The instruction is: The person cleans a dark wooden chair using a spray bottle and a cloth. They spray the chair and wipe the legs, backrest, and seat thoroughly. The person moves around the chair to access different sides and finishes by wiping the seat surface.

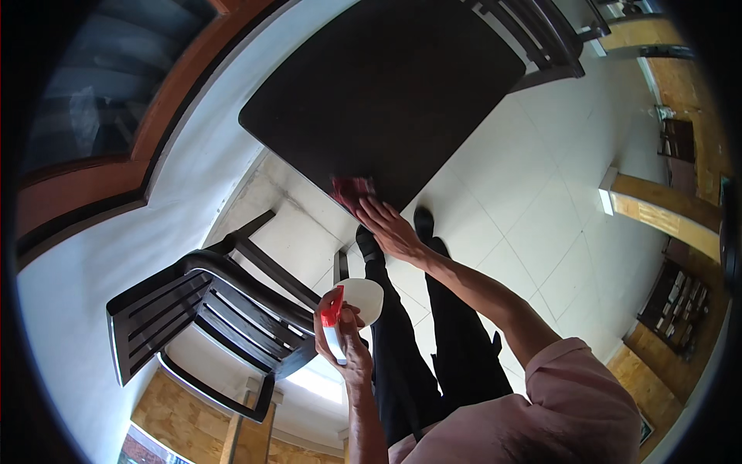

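Note:
My left hand (351,342) grips a spray bottle by its neck. The bottle's red and white trigger head (333,325) points up towards me, and its pale, whitish body (365,298) hangs below my fingers. Stretched forward, my right hand (389,227) presses a dark red cloth (352,191) onto the near corner of a dark tabletop (382,87). The fingers lie over the cloth's near edge, fairly straight. Part of the cloth is blurred.
A dark wooden slatted chair (249,313) stands at my left, close to the white wall (87,278). Another dark chair (539,35) is at the table's far right side. Pale floor tiles (510,191) extend to the right, towards a wood-panelled pillar (661,203). A wood-framed window (116,87) is at upper left.

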Motion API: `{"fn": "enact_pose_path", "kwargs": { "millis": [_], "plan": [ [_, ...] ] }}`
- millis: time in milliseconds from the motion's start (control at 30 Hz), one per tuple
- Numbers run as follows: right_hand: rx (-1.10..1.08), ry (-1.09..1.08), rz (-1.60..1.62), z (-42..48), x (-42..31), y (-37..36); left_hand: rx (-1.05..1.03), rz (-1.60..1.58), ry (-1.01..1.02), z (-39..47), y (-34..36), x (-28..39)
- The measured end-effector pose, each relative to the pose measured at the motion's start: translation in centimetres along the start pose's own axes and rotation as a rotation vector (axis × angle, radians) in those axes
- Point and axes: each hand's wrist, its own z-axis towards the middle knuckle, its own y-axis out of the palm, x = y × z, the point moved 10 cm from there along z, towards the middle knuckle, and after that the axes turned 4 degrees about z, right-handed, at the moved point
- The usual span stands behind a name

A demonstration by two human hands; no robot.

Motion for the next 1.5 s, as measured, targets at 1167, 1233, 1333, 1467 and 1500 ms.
{"fn": "enact_pose_path", "kwargs": {
  "millis": [1167,1233,1333,1467,1500],
  "plan": [
    [0.467,0.844,0.685,-14.7,39.6,-26.2,-0.184,0.153,0.254,1.6,30.4,2.5],
    [0.472,0.912,0.621,-16.5,40.4,-26.6,-0.234,0.085,0.115,2.0,31.4,1.6],
    [0.492,0.963,0.591,-18.9,41.4,-26.7,-0.097,-0.014,0.057,3.7,30.2,1.8],
    [0.496,0.982,0.624,-20.6,41.8,-25.9,0.050,0.010,-0.113,5.5,26.7,-1.0],
    [0.483,0.998,0.623,-20.7,41.7,-25.6,0.100,0.019,-0.102,5.8,25.7,-0.7]
  ]
}}
